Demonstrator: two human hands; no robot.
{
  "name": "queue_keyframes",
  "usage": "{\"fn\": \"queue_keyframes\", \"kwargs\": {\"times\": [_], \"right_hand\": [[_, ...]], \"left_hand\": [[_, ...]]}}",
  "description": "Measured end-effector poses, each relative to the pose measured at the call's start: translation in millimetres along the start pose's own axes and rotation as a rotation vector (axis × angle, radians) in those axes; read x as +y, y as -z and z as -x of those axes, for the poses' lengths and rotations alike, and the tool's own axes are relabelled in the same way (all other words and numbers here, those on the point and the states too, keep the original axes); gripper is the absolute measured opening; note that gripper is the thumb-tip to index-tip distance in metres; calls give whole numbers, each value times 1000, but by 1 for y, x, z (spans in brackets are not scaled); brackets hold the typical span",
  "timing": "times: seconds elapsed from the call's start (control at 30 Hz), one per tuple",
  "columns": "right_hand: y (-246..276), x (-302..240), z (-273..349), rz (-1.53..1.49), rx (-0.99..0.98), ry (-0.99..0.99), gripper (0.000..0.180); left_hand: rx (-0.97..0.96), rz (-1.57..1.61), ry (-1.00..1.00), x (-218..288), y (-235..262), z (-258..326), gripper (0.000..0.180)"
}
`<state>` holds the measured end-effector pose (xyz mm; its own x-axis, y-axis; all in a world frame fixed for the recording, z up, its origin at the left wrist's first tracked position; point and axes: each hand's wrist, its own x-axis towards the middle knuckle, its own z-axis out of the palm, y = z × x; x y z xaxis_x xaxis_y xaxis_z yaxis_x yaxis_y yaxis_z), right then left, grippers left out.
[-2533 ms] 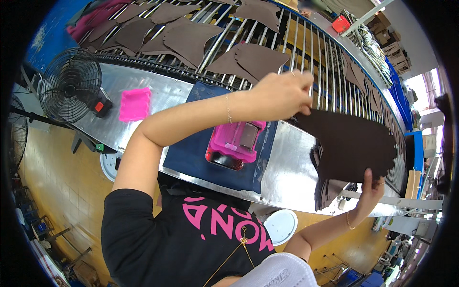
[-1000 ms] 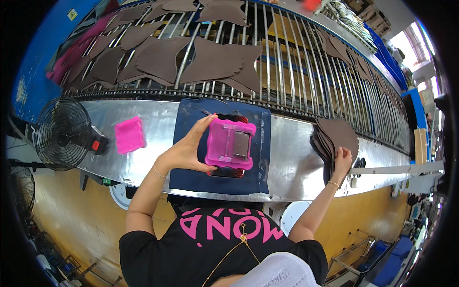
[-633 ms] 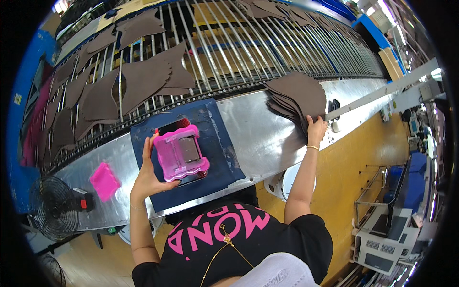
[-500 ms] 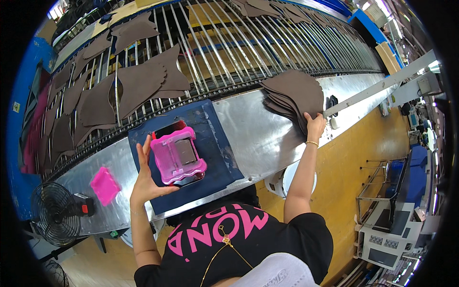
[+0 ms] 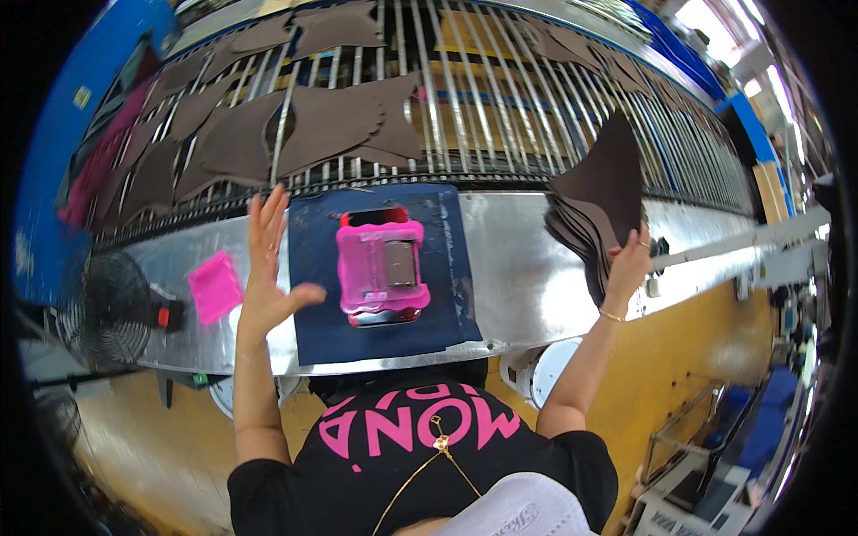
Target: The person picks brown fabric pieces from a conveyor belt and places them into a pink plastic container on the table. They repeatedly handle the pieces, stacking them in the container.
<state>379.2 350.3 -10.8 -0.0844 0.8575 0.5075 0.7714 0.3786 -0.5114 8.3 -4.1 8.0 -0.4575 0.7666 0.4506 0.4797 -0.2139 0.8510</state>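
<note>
My right hand (image 5: 629,270) grips the edge of a dark brown cut piece (image 5: 612,170), which stands lifted and tilted above a stack of like pieces (image 5: 576,228) at the right of the metal table. My left hand (image 5: 268,268) is empty, its fingers spread, left of a dark blue mat (image 5: 326,335). On the mat sits a pink scallop-edged frame (image 5: 357,268) with a grey block (image 5: 401,263) set in it. Red and black parts show from under the frame's far and near ends. The frame is apart from both hands.
Beyond the metal table (image 5: 509,268) runs a rack of metal rods (image 5: 447,98) with several brown pieces (image 5: 335,121) lying on it. A pink tray-like piece (image 5: 215,286) and a black fan (image 5: 105,304) are at the left. A pale bar (image 5: 742,241) juts in from the right.
My right hand has lifted the top brown piece's edge up off the stack. My left hand has moved away from the pink frame, fingers spread. The view has turned.
</note>
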Motion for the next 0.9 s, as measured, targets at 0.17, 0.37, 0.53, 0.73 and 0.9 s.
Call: {"fn": "queue_keyframes", "kwargs": {"times": [0.17, 0.37, 0.53, 0.73, 0.9], "right_hand": [[11, -112, 15, -905, -166, 8, 26], [-11, -204, 69, -1329, -555, 189, 19], [-44, -220, 95, -1054, -607, 491, 24], [-46, -235, 110, -882, -808, 517, 17], [-50, -213, 107, -785, -726, 588, 12]], "left_hand": [[213, -58, 3, 16, -15, -34, 94], [249, 208, 215, 26, -4, -55, 55], [362, 150, 277, 51, 61, -25, 22], [393, -86, 244, 62, 97, 7, 18], [304, -192, 355, 55, 87, 16, 13]]}}
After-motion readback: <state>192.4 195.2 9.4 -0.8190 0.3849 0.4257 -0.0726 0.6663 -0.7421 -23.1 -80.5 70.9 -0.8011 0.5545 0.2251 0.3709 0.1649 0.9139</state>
